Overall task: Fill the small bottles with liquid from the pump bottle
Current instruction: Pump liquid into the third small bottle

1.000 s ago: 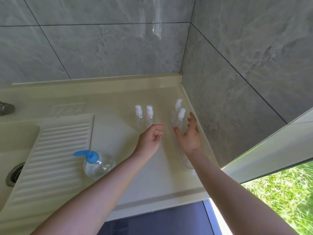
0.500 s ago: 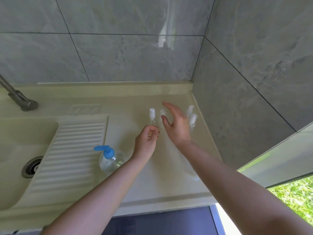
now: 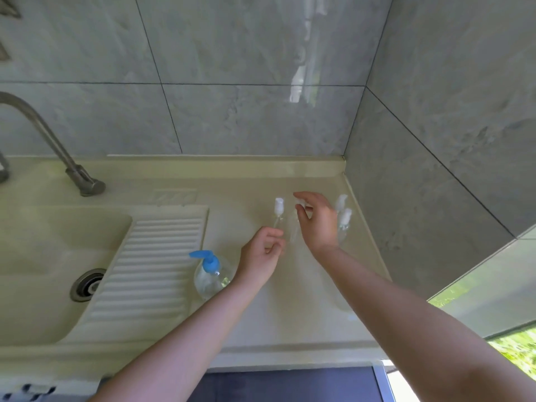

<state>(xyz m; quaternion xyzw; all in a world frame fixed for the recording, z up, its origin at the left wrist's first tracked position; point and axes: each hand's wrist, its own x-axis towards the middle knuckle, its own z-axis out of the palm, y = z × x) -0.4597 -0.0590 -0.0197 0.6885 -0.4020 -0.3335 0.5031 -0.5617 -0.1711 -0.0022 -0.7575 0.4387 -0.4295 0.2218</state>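
**Both hands reach toward the small bottles at the far right of the worktop**

Grey marbled wall tiles fill the upper half of the frame and wrap round the right side. Below them a cream worktop runs across the middle, with a sink basin at the left, its drain at the lower left, and a ribbed draining board beside the basin. A metal tap rises at the upper left.

Two bare forearms come up from the bottom edge. The right hand hovers right of centre with its grip spread, fingers and thumb apart around the top of one small bottle; whether they touch it I cannot tell. The left hand sits just below and left of it, its grip loosely curled, holding nothing that shows.

The pump bottle, clear with a blue pump head, stands on the worktop at the centre, just left of the left wrist. A second small bottle with a white cap stands just above the left hand. Two more small capped bottles stand close together to the right of the right hand, near the side wall.
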